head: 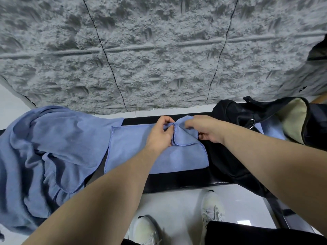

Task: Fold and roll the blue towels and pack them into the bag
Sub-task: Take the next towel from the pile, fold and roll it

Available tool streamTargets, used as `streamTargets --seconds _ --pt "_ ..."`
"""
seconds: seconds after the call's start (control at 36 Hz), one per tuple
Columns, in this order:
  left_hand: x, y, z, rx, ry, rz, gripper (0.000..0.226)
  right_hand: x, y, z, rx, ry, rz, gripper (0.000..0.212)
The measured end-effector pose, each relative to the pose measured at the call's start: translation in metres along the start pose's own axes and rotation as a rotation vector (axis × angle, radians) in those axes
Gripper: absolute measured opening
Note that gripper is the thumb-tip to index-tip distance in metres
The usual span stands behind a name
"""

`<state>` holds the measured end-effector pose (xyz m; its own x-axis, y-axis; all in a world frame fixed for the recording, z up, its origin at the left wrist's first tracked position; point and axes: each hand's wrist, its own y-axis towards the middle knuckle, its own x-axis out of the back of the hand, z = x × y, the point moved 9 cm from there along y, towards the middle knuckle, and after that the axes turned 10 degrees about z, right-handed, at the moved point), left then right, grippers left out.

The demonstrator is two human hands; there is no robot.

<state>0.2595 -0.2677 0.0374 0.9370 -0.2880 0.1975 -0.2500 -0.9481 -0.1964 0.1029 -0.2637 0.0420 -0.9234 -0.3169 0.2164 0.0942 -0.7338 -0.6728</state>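
Both hands, left [160, 134] and right [206, 129], pinch the bunched right end of the flat folded blue towel [141, 151] on black worktop [177, 181].

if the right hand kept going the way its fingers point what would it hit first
The right hand points left, so it would likely meet the left hand first, pinching the same folded towel; depth is unclear.
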Motion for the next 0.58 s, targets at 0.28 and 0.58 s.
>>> streamTargets --seconds 0.28,0.58 --pt "0.003 -0.002 -0.006 -0.039 -0.045 -0.022 0.019 0.013 0.000 0.007 0.183 -0.099 -0.182 0.025" --pt "0.004 0.000 0.000 0.022 -0.034 -0.035 0.016 0.012 -0.002 -0.005 -0.035 -0.285 -0.072 0.036"
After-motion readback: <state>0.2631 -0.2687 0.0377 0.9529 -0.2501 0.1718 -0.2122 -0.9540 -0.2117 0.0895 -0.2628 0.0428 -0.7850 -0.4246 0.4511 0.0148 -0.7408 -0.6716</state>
